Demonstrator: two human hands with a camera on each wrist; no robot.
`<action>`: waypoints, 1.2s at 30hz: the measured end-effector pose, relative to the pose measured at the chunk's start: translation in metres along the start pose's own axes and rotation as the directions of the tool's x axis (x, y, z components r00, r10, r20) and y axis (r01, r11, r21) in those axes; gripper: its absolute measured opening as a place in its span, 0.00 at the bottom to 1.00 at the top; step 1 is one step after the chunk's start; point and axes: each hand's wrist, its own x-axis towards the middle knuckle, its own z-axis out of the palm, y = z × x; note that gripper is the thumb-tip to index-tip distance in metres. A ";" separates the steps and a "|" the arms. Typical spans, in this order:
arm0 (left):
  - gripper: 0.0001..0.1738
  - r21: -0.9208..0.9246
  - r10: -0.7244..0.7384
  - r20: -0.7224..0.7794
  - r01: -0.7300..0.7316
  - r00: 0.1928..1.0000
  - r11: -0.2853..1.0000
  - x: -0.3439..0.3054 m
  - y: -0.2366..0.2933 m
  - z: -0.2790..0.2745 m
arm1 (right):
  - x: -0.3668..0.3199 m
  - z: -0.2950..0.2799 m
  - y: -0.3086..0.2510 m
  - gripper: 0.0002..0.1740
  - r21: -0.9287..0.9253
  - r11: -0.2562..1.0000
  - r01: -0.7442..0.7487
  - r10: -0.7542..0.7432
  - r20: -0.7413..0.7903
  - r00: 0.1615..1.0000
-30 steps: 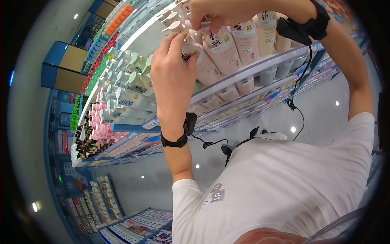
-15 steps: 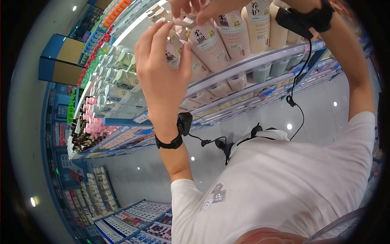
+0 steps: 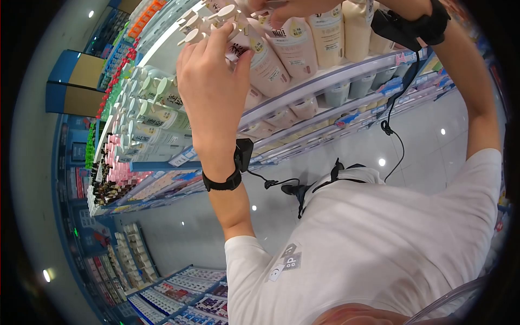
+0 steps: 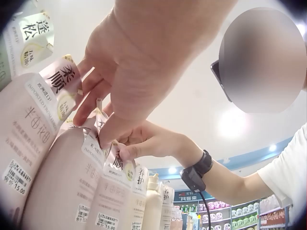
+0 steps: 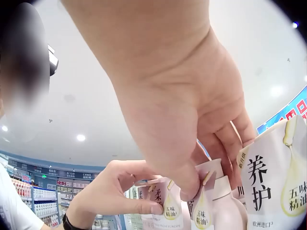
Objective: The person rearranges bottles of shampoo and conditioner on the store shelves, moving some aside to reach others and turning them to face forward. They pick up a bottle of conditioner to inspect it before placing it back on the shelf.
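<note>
Pale pink pump bottles point(image 3: 297, 57) with printed neck tags stand in a row on a shop shelf. My left hand point(image 3: 214, 92) is at the neck of one, its thumb on the front of the neck tag point(image 5: 170, 197) and its fingers behind. Beside it, my right hand point(image 5: 192, 91) pinches the neck tag point(image 5: 204, 207) of the neighbouring bottle, thumb in front. Its fingers pass behind, near a pump head point(image 5: 211, 167). In the left wrist view another pink bottle point(image 4: 21, 139) stands close to the left hand. The head view cuts off the top of the right hand.
Cream bottles point(image 3: 357, 32) continue the row to the right. Pale green pump bottles point(image 3: 162, 116) stand left, past them pink-capped bottles point(image 3: 116, 165). A lower shelf edge point(image 3: 303, 86) runs below the hands. Cables hang from both wrist cameras. Low display racks point(image 3: 179, 295) stand behind on the left.
Both hands have moved along the row to the right, onto the tags of further bottles. The left fingers, spread half a second ago, have closed in. The view has shifted slightly.
</note>
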 end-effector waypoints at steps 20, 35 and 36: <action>0.25 -0.032 -0.038 0.006 0.038 0.999 0.999 0.002 0.004 0.000 | 0.004 0.010 0.029 0.15 0.225 0.933 0.280 -0.268 -0.083 0.960; 0.27 -0.143 0.113 -0.167 -0.138 0.979 0.980 0.019 0.038 0.018 | -0.030 0.001 0.048 0.18 0.119 0.979 0.164 -0.129 -0.261 0.957; 0.26 -0.126 0.130 -0.143 -0.148 0.981 0.981 0.022 0.039 0.021 | -0.032 -0.002 0.043 0.16 0.045 0.990 0.133 -0.117 -0.257 0.959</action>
